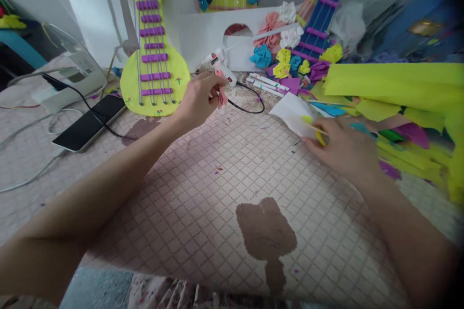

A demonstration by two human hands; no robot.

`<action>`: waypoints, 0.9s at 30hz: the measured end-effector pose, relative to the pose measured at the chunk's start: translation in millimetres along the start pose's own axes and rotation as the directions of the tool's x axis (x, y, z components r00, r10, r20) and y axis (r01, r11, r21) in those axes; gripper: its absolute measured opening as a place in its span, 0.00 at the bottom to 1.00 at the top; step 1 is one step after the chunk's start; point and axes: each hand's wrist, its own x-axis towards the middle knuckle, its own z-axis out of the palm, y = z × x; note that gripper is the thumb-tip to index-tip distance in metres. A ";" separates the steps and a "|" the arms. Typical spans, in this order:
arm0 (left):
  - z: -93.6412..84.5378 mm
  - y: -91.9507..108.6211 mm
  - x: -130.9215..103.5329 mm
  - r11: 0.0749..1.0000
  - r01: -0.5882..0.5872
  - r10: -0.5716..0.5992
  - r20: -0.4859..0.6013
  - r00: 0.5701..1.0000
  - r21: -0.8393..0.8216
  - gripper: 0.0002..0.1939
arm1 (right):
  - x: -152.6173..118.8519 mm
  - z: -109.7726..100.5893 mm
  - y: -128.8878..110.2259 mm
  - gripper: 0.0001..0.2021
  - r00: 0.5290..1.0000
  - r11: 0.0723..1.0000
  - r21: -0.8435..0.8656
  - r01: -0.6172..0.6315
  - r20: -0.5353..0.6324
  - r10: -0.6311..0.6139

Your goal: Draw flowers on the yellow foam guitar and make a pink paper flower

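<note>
Between the thumb and fingers of my left hand is a small folded pink paper piece. Just behind it lies a white glue gun with a black cord. On the right, my right hand is curled and smeared by motion, at the edge of a white paper sheet. A curved yellow thing and a thin pale stick show at its fingers; their kind is too blurred to make out. Left of my left hand, a yellow paper guitar with purple bars and grey strings leans upright.
A black phone and a white power strip with cables lie left. White markers lie behind the sheet. A blue guitar neck and paper flowers stand at the back. Yellow paper and colourful scraps cover the right side.
</note>
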 end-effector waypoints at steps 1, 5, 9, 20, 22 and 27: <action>-0.5 -0.9 0.6 1.000 0.005 -0.005 0.001 1.000 -0.003 0.18 | 0.2 0.1 0.2 0.18 1.000 1.000 -0.008 -0.014 -0.002 0.014; -1.4 -2.5 3.7 0.999 0.033 -0.033 0.002 0.999 0.008 0.17 | 1.6 -1.3 2.0 0.18 0.999 0.999 0.003 -0.036 0.005 0.036; -0.9 2.3 5.2 0.997 0.072 -0.072 0.024 0.997 -0.001 0.20 | 2.5 -2.2 3.8 0.18 0.999 0.999 0.039 -0.037 0.000 0.037; -1.1 10.5 -9.8 0.997 0.077 -0.071 0.148 0.986 -0.031 0.19 | 0.6 -2.0 -1.5 0.17 0.998 0.997 0.049 -0.067 0.017 0.067; -3.0 11.3 -15.2 0.997 0.079 -0.076 0.188 0.979 -0.006 0.19 | 0.4 -2.5 -3.3 0.16 0.998 0.997 0.045 -0.063 0.029 0.062; -17.0 31.9 -33.1 0.998 0.063 -0.066 0.178 0.982 0.020 0.19 | -0.2 -1.6 0.9 0.18 0.999 0.994 0.105 0.009 0.041 -0.013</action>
